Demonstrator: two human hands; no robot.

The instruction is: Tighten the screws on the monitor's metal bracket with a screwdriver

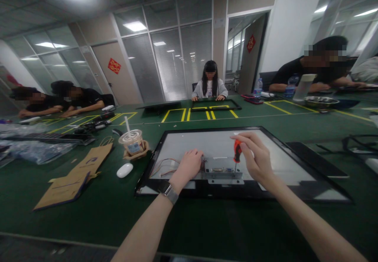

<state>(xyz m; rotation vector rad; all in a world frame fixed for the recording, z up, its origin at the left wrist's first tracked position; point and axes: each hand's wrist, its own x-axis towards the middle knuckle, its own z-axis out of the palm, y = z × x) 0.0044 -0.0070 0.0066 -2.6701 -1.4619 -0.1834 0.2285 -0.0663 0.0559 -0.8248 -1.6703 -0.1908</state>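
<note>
A display panel (183,138) with a black frame and a pale grey back lies flat in front of me. On its near middle sits a metal bracket (221,162) with a row of connectors. My right hand (256,157) grips a red and black screwdriver (237,151), held upright with its shaft reaching down to the bracket's right part. Whether the tip sits in a screw is too small to tell. My left hand (189,165) is closed at the bracket's left end, its fingertips partly hidden. Thin wires (165,167) run over the panel left of that hand.
To the panel's left stand an iced drink cup (131,142) in a cardboard holder, a white mouse (124,170) and brown paper bags (71,179). A black slab (317,159) lies right. Across the green table, a person (210,82) touches a black frame (217,105); other people sit both sides.
</note>
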